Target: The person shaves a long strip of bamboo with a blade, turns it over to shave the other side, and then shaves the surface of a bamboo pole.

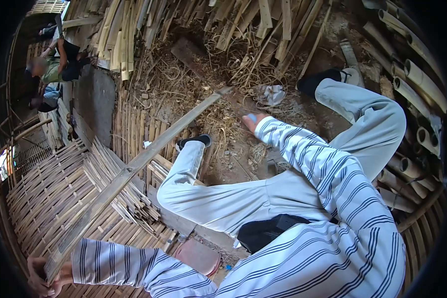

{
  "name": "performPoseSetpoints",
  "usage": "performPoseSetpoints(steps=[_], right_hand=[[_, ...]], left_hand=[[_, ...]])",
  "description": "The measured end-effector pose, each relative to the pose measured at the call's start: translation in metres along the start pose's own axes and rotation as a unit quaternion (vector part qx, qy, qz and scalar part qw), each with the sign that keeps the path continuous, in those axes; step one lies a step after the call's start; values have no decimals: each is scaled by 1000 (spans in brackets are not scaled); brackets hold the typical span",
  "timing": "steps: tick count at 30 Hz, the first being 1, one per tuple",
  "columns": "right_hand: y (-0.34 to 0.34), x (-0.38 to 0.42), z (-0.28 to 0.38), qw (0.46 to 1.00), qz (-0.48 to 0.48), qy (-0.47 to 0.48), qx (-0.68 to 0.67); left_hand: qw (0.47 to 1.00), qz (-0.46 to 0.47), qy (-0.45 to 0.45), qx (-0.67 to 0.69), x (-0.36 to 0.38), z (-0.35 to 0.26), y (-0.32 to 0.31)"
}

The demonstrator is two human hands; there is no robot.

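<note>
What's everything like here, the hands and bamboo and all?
Left hand: closed on one end of the bamboo slat.
Right hand: partly hidden, grip unclear.
Bamboo slat: long, slanting.
White scrap: crumpled.
Shavings: curled, scattered.
Bamboo tubes: cut, hollow, piled.
Bamboo panel: woven.

White-striped-sleeved left arm point(119, 263): outstretched sideways
Bare left hand point(59, 282): fingers curled
White-striped-sleeved right arm point(333, 171): bent, reaching forward
Bare right hand point(253, 122): fingers unclear

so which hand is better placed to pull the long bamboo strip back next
Probably the left hand: it grips one end of the long bamboo strip, while the right hand shows apart from the strip's other end.
</note>
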State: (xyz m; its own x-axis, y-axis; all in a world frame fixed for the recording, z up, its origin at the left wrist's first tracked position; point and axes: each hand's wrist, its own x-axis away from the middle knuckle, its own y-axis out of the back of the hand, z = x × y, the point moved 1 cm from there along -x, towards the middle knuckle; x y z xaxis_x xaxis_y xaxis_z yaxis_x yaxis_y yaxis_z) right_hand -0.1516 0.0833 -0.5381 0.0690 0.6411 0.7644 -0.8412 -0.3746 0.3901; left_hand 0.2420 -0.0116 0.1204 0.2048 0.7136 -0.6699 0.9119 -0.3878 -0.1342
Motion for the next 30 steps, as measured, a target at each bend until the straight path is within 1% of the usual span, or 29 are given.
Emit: performPoseSetpoints(steps=[1, 2, 4, 6, 8, 9, 10, 11, 12, 14, 15, 18, 19, 20, 21, 22, 23, 24, 25, 26, 28, 29, 30], right_hand=[[16, 8, 1, 999, 10, -34, -13], [7, -1, -13, 998, -24, -61, -24], [-1, -14, -26, 997, -17, -74, 23], [-7, -5, -16, 997, -26, -69, 9], [0, 24, 1, 1000, 0, 21, -22], [13, 46, 19, 999, 22, 42, -11], [21, 60, 31, 997, 43, 61, -2], [1, 47, 24, 998, 25, 65, 10], [4, 52, 26, 997, 27, 74, 9], [15, 59, 30, 995, 32, 91, 6], [6, 44, 16, 997, 5, 75, -3], [-3, 7, -14, 998, 14, -50, -38], [-11, -3, -31, 997, 6, -64, -33], [-19, -12, -43, 997, -2, -78, -28], [-19, -11, -37, 995, -10, -95, -35], [-20, -9, -32, 996, -10, -71, -52], [-25, -6, -26, 996, -7, -49, -68], [-22, 3, -12, 996, -6, -25, -84], [1, 30, 8, 998, 34, 17, -59], [9, 39, 18, 998, 47, 27, -43], [14, 46, 30, 996, 72, 48, -15], [10, 38, 27, 996, 72, 46, -29], [7, 31, 22, 998, 50, 34, -32]], left_hand=[[1000, 2, -11, 0, 2, 3, -7], [1000, 1, -23, -1, 4, 8, -15], [999, -4, -47, 0, 8, 17, -25], [997, -18, -71, -2, 9, 25, -29], [995, -39, -86, -22, 6, 25, -28], [994, -64, -69, -46, 1, 19, -19], [992, -89, -50, -70, -5, 14, -11], [990, -105, -40, -91, -12, 19, -7], [986, -120, -31, -111, -18, 25, -9], [991, -93, -4, -94, -24, 33, -22], [993, -81, 7, -85, -25, 36, -30], [993, -91, 5, -73, -26, 41, -44], [993, -99, 25, -61, -26, 42, -49], [982, -154, -14, -104, -27, 48, -56], [965, -210, -51, -147, -28, 57, -64], [940, -268, -87, -191, -26, 60, -67], [945, -274, -64, -165, -31, 51, -49], [935, -292, -78, -184, -29, 56, -57], [924, -309, -92, -203, -26, 66, -73], [912, -327, -106, -224, -24, 70, -81], [929, -300, -87, -198, -29, 59, -63], [937, -286, -78, -183, -30, 53, -54], [939, -283, -77, -182, -28, 54, -53]])
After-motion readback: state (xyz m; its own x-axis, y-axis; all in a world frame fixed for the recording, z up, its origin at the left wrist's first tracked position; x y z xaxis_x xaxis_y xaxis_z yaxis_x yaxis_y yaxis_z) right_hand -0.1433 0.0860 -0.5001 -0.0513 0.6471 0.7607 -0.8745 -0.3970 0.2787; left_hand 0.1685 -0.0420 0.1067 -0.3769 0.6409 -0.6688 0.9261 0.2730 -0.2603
